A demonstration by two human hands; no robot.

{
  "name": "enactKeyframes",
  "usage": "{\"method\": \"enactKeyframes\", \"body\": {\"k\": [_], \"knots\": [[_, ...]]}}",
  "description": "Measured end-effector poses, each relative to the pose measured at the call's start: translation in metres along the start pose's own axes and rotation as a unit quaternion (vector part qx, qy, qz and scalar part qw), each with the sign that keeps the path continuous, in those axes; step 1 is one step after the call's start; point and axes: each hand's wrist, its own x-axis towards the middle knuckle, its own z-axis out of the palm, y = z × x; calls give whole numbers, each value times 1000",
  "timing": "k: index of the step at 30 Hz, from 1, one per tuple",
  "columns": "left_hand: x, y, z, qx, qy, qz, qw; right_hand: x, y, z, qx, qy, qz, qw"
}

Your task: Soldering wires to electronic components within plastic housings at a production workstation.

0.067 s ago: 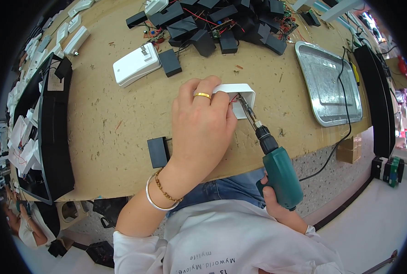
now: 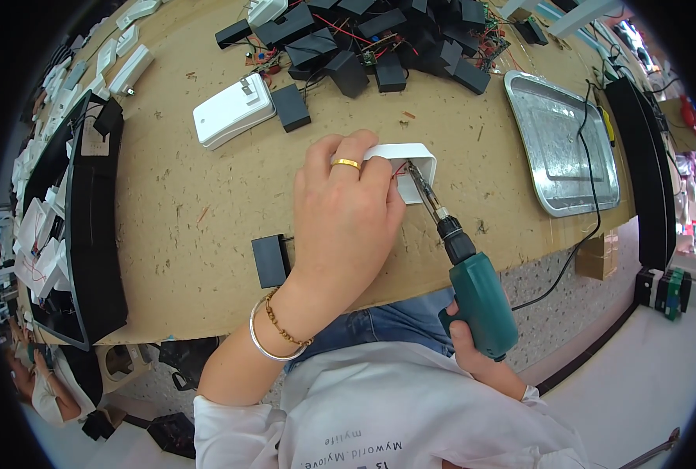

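Observation:
My left hand [image 2: 346, 199], with a gold ring on one finger, is closed round a white plastic housing [image 2: 424, 153] on the worktable. Its open side faces right, and a thin red wire shows inside. In my right hand [image 2: 473, 349] is a green pistol-shaped soldering iron [image 2: 482, 301], gripped from behind and below. Its metal tip reaches into the housing's opening beside the wire. The exact contact point is too small to make out. Close to my left wrist lies a small black box [image 2: 270, 261] with a lead, partly behind the wrist.
Black boxes with circuit boards and wires [image 2: 348, 70] are heaped at the back. A white plug-in case [image 2: 234, 111] and a black block [image 2: 291, 108] lie nearby. A metal tray [image 2: 567, 148] with a cable across it is right; a black bin [image 2: 90, 234] of white parts stands left.

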Motion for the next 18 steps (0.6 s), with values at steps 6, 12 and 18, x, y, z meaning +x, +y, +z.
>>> {"method": "enactKeyframes", "body": {"k": [6,12,18], "knots": [[-1,-1,1,-2,-2,-2,1000,-4,3,-3,-20,-1,-32,999],[0,-1,0,-2,-3,-3,1000,-24,14,-17,9,7,-62,998],[-2,-2,-6,-7,-35,-5,999,-20,0,-20,157,76,30,984]]}}
